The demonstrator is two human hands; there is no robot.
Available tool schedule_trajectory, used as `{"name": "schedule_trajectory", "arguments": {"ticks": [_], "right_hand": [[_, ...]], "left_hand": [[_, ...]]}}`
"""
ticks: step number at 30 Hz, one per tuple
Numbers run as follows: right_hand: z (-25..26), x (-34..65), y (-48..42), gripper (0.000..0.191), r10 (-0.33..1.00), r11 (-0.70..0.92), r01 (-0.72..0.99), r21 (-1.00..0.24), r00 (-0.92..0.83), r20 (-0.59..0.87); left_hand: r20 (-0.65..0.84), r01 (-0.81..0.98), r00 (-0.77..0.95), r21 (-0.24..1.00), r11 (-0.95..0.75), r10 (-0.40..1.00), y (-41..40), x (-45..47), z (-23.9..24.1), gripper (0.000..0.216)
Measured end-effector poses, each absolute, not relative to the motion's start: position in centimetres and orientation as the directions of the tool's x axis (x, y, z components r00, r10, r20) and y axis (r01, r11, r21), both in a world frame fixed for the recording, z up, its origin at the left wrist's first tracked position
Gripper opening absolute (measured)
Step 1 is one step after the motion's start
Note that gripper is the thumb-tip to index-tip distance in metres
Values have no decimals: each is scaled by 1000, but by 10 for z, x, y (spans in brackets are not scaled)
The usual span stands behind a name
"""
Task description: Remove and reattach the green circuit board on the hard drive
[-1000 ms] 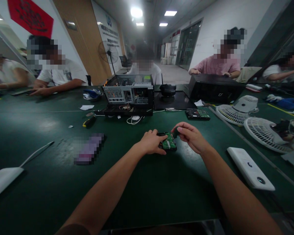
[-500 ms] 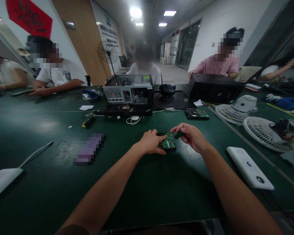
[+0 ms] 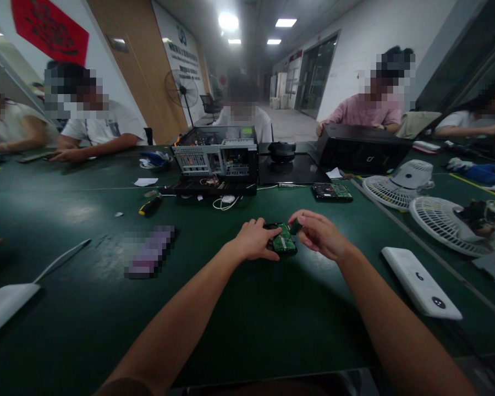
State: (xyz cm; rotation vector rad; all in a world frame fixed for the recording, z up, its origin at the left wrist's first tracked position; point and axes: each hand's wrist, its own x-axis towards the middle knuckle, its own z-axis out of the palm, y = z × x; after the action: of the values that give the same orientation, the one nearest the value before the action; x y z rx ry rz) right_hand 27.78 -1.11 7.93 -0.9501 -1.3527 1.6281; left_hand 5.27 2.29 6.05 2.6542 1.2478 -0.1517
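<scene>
Your left hand (image 3: pixel 251 241) is clasping a drive (image 3: pixel 287 252), green board (image 3: pixel 282 241) still on; your right hand (image 3: pixel 319 234) is pinching a dark tool (image 3: pixel 296 226).

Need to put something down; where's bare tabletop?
Bare: between your forearms, nearer you than the held hard drive; also between your left hand and the pixelated purple item. Crowded: around the open computer case, and rightward by the white fan grilles.

A dark, brownish sleeve (image 3: pixel 126 386) with a curved hem shows on the left arm (image 3: pixel 190 308); the left hand (image 3: pixel 253 240), right hand (image 3: pixel 319 234) and right forearm (image 3: pixel 379 297) are bare.
</scene>
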Motion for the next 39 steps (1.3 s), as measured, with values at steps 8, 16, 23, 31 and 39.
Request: {"name": "schedule_trajectory", "arguments": {"ticks": [8,16,23,31,39], "right_hand": [[79,275,-11,24,935,-19,-148,-989,-352,34],[76,288,-2,21,973,59,-76,-995,-218,74],[75,289,-3,19,952,-45,-144,-989,-305,1],[79,284,-8,25,909,-132,-126,-983,-411,-70],[80,271,-13,25,923,-87,-191,-978,-385,-7]], "left_hand": [[-170,770,638,131,-625,751,23,54,60,92],[-176,771,636,137,-622,751,24,53,60,95],[-162,772,636,140,-620,755,24,53,58,93],[-179,775,632,140,-616,754,24,53,60,93],[-179,773,634,140,-619,752,23,53,61,92]]}}
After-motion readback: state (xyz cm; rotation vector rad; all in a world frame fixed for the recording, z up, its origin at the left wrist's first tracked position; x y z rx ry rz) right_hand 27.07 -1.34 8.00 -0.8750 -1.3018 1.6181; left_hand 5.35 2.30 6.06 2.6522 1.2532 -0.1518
